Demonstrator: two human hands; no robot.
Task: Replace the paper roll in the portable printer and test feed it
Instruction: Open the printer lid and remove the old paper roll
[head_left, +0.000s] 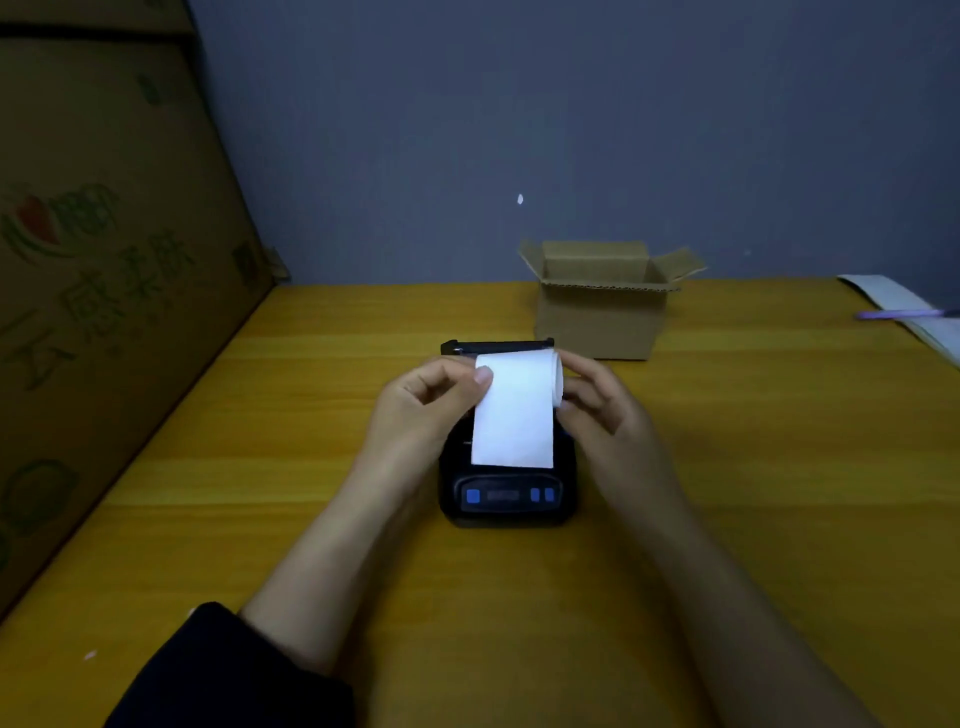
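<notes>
A small black portable printer (506, 499) with blue buttons sits on the wooden table (727, 467), its lid (497, 345) standing open at the back. Just above its open bay I hold a white paper roll (519, 410), with a loose length of paper hanging down toward the buttons. My left hand (426, 400) pinches the roll's left side, thumb on the paper's upper corner. My right hand (597, 405) grips the roll's right end. The printer's bay is hidden behind the paper and my hands.
A small open cardboard box (602, 301) stands just behind the printer, to the right. A large printed carton (104, 286) lines the table's left side. White paper (914, 317) with a purple pen (898, 314) lies at the far right edge. A grey wall closes the back.
</notes>
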